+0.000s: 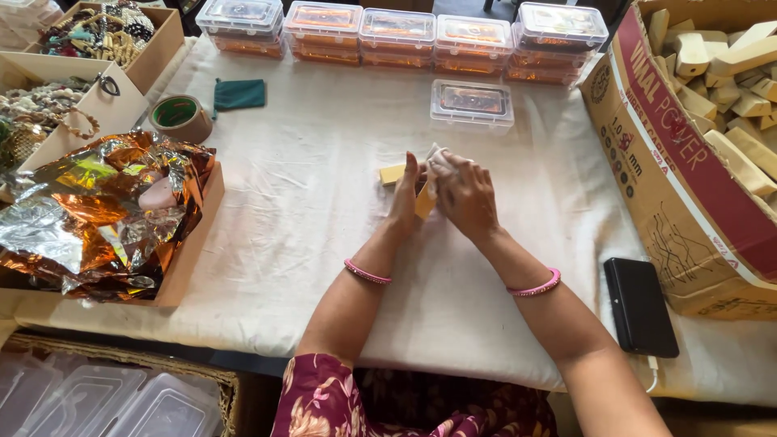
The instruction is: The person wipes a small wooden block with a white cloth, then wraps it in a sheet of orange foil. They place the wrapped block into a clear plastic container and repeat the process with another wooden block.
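My left hand (404, 198) and my right hand (468, 197) meet over the middle of the white cloth table (316, 202). Between them is a small yellow block (425, 202), held upright. My right hand also presses a bit of white cloth or paper (441, 159) against the block's top. A second yellow block (392, 173) lies flat on the table just left of my left hand. Both wrists wear pink bangles.
Clear lidded plastic boxes (471, 103) stand at the back, several in a row behind one. A large cardboard carton (688, 194) of pale wooden blocks stands right, a black phone (639, 306) near it. Left are a foil-filled box (105, 218), a tape roll (180, 116), a green cloth (239, 94), bead trays.
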